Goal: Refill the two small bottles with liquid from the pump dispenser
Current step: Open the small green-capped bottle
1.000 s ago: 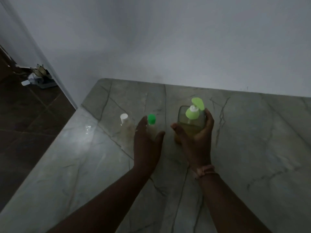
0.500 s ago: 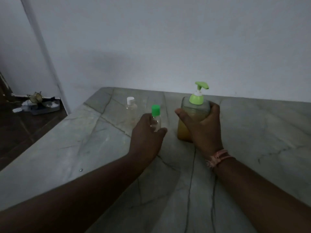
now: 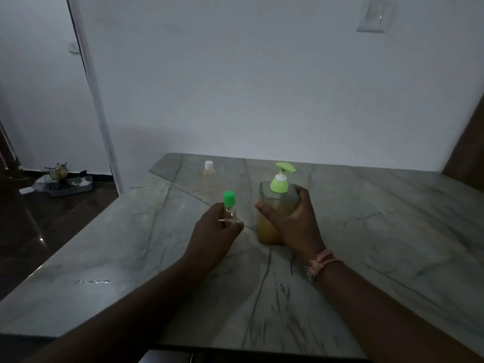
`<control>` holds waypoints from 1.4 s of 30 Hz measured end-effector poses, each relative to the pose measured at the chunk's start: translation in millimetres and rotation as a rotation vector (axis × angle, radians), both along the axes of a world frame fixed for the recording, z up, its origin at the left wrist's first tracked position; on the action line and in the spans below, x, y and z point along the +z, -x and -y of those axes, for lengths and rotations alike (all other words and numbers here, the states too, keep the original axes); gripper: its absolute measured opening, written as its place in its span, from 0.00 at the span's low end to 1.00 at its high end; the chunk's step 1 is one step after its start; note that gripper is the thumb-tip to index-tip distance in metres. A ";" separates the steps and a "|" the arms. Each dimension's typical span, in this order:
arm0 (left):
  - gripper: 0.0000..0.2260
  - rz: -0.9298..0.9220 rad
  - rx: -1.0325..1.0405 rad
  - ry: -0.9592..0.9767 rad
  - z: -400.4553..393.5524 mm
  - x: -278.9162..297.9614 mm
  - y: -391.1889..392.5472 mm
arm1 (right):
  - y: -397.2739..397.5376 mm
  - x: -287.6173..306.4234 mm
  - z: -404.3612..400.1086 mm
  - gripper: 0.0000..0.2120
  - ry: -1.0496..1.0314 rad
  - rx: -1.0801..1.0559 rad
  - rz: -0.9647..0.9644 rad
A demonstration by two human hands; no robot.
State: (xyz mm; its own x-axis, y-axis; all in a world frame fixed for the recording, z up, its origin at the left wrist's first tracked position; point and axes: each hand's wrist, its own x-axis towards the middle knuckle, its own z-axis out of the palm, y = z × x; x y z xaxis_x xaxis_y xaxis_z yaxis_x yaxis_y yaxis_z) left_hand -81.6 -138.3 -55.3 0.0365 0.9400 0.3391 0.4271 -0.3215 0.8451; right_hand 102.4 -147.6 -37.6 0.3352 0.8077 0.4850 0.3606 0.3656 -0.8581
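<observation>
Nearest us, our left hand [image 3: 214,231] curls around the small green-capped bottle [image 3: 229,209], its cap poking up above our fingertips. Just beside it, our right hand [image 3: 293,224] wraps the pump dispenser [image 3: 277,205], which stands upright on the marble counter [image 3: 379,231]. Farther back stands the white-capped bottle [image 3: 209,176], untouched.
</observation>
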 end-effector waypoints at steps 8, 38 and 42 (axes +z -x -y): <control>0.13 0.007 0.002 -0.081 5.9 1.1 6.6 | -4.9 6.8 29.8 0.31 -0.026 0.035 -0.045; 0.11 -0.012 -0.152 -0.354 13.2 6.4 13.9 | 89.4 71.6 30.7 0.38 0.070 -0.407 1.069; 0.11 0.028 -0.097 -0.393 13.2 7.3 17.7 | 109.5 77.5 19.0 0.34 0.086 -0.399 1.096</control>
State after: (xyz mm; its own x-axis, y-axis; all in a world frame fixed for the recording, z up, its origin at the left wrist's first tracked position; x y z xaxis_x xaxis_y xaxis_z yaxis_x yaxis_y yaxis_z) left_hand -99.4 -151.5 -48.0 0.1045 0.7314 0.6739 0.3570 -0.6601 0.6609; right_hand -7.1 -166.7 39.8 0.0083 0.7838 0.6210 0.9993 0.0156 -0.0331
